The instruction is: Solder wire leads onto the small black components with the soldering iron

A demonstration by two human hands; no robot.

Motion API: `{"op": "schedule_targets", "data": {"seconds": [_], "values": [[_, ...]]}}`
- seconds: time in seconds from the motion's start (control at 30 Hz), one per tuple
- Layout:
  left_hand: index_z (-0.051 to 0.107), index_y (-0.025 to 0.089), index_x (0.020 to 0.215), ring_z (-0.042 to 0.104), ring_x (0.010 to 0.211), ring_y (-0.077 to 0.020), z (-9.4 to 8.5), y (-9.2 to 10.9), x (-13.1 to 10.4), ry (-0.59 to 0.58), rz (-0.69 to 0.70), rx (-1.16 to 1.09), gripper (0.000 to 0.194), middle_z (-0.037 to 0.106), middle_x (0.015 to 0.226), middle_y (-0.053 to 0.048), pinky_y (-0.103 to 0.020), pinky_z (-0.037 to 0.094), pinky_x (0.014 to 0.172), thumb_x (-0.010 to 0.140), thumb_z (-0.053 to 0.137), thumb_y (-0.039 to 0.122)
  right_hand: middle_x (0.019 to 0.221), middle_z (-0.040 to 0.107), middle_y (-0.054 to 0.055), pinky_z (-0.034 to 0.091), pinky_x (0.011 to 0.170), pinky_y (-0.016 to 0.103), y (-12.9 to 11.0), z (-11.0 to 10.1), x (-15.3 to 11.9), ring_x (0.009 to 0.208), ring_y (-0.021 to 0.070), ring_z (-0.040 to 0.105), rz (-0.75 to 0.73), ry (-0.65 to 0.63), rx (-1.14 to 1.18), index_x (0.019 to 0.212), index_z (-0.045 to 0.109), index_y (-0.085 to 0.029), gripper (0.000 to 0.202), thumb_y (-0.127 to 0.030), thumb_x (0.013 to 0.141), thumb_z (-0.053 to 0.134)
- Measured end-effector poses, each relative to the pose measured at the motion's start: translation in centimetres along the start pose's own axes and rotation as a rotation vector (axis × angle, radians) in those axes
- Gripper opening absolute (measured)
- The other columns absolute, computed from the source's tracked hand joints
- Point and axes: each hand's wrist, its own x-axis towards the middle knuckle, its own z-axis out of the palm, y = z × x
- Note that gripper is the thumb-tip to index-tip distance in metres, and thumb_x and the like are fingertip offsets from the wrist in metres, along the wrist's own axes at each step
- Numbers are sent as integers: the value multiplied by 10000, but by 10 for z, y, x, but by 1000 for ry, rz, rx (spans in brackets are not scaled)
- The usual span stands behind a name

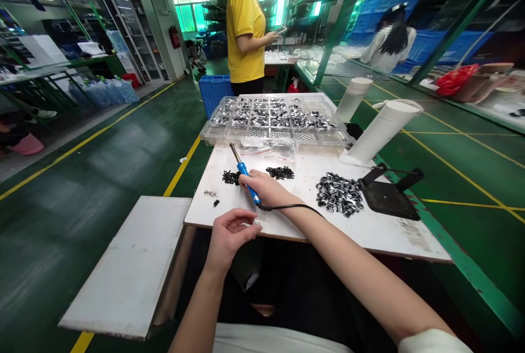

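My right hand (266, 187) is closed around a blue soldering iron (249, 182), its metal tip pointing up and away to the left. Near the table's front edge, my left hand (232, 232) pinches a small pale piece (256, 223) between thumb and fingertips. Small black parts lie in one pile (231, 178) left of the iron and in another pile (280, 172) beyond my right hand. A single black part (216, 203) and a few small metallic pieces (210, 194) lie at the table's left. To the right is a larger heap of black-and-silver parts (339, 194).
Clear compartment trays (269, 135) of parts stand at the back of the white table (303, 221). White cylinders (379, 131) and a black stand (389, 200) are at the right. A person in yellow (246, 30) stands beyond; a white board (127, 265) lies left.
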Motion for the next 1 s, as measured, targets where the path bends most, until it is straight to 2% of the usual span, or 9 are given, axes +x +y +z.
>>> {"op": "schedule_targets", "data": {"seconds": [0.07,0.17,0.3,0.47,0.7,0.83,1.0], "values": [[781,147,887,672,657,-132,-3,-3,2,83,-16,-17,265,725,733,-35,-213,537,614,675,894,260,869,578,40,372,706,267,0,1,2,798,201,528,4,6,0,1018,583,-210,308,-10,787,539],[777,137,901,711,723,-162,-6,-6,3,124,-31,-29,275,745,749,-52,-216,547,633,679,884,261,859,588,34,372,708,260,0,3,4,803,196,532,10,3,12,1004,576,-206,330,13,762,531],[775,133,906,718,714,-166,-6,-8,3,147,-24,-29,281,746,750,-52,-222,548,633,679,878,263,834,572,16,368,702,253,-3,2,3,779,183,521,15,-18,32,984,565,-203,366,30,702,542],[780,132,913,721,756,-169,-6,-5,1,158,-42,-14,312,747,768,-53,-215,555,673,663,894,280,829,558,20,355,675,251,-5,-1,1,738,176,498,37,-28,41,966,562,-199,298,-2,746,532],[785,131,914,733,796,-190,-7,-2,-1,163,-52,15,334,764,792,-65,-244,572,745,642,908,280,847,576,41,330,678,262,-4,0,-7,757,190,495,15,-31,26,980,566,-194,342,43,735,543],[782,132,919,741,804,-193,-5,-5,-1,158,-57,20,317,771,805,-68,-253,575,763,662,896,277,835,583,46,333,683,269,-4,0,-11,766,198,501,-12,10,42,974,557,-194,333,49,748,535],[779,143,919,735,819,-179,-3,-4,2,157,-46,43,331,767,820,-56,-234,563,766,654,908,292,825,598,29,364,673,265,-4,-4,-16,726,174,523,-17,140,133,922,512,-209,269,18,779,527]]}}
